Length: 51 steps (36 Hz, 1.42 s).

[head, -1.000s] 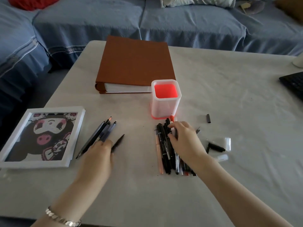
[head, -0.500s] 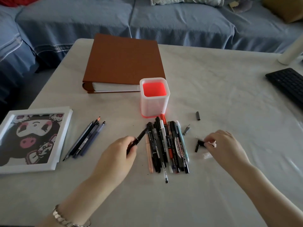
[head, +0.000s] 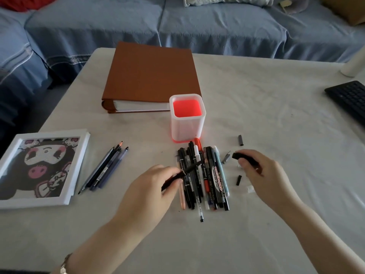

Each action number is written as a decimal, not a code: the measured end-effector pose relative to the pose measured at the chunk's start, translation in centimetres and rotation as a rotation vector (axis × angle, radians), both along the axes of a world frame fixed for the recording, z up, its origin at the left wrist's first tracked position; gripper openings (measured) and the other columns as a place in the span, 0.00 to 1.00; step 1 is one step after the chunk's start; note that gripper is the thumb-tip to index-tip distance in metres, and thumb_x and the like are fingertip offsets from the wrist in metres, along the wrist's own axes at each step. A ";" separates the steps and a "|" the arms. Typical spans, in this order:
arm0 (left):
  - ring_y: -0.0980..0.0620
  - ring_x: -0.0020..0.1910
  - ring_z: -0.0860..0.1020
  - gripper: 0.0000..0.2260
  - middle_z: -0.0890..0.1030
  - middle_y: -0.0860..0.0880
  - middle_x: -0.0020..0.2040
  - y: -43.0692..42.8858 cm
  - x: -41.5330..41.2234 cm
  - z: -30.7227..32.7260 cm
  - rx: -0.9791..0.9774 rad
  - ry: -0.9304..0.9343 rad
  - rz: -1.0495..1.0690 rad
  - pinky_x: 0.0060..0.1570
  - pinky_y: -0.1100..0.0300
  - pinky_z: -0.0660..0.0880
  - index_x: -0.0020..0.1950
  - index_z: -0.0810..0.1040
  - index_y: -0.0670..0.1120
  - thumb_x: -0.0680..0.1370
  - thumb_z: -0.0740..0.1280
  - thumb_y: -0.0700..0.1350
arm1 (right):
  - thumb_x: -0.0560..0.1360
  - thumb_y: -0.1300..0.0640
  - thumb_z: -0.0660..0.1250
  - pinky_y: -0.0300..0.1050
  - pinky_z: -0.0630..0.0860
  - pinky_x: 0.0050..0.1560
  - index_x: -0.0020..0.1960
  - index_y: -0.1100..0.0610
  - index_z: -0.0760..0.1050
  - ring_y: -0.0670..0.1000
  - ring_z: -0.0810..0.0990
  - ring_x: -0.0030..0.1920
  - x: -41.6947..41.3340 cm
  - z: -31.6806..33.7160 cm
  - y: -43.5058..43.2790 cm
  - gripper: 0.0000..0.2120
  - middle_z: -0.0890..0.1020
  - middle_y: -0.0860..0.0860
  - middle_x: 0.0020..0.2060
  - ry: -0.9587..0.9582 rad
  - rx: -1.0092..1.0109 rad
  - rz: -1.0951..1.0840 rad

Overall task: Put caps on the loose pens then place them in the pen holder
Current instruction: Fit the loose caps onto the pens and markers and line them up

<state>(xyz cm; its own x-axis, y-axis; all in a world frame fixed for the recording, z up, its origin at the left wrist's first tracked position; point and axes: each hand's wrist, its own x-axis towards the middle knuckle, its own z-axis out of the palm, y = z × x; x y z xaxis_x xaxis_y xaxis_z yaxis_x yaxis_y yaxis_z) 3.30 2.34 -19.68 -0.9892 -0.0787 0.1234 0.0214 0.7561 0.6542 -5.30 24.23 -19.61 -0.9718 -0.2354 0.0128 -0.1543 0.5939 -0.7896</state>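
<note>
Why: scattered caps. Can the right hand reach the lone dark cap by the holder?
Likely yes: only white tablecloth separates the right hand from the small dark cylindrical cap, though gripping a black cap.

Blue sofa (head: 197, 26), white-covered table (head: 276, 155), dim light

The pale surface (head: 276, 107) carries a brown binder (head: 152, 76), a pen holder (head: 186, 127) touching its near edge, and a pile of pens (head: 209, 175). A framed picture (head: 39, 165) and pencils (head: 104, 169) lie at the left, a keyboard (head: 349, 97) at the right.
</note>
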 end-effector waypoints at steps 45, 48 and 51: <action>0.54 0.39 0.78 0.12 0.80 0.51 0.38 0.3 -1.4 0.2 0.207 -0.359 -0.074 0.44 0.57 0.73 0.44 0.74 0.56 0.79 0.58 0.40 | 0.77 0.56 0.60 0.45 0.71 0.44 0.63 0.49 0.69 0.47 0.72 0.37 1.2 -1.2 -0.8 0.15 0.74 0.43 0.35 -0.075 0.336 0.168; 0.58 0.40 0.80 0.12 0.81 0.53 0.37 -0.2 -1.7 -0.3 0.371 -0.267 0.092 0.48 0.58 0.74 0.42 0.73 0.54 0.77 0.60 0.38 | 0.76 0.53 0.60 0.43 0.70 0.42 0.56 0.52 0.75 0.51 0.76 0.45 -0.3 -1.6 0.5 0.11 0.78 0.48 0.45 -0.096 0.528 -0.058; 0.50 0.40 0.82 0.09 0.81 0.50 0.36 -0.1 -1.6 -0.5 0.666 -0.210 0.295 0.47 0.59 0.76 0.44 0.73 0.48 0.77 0.60 0.35 | 0.75 0.52 0.60 0.44 0.71 0.41 0.51 0.54 0.77 0.55 0.77 0.49 -0.6 -2.4 0.3 0.10 0.80 0.51 0.47 -0.126 0.676 -0.092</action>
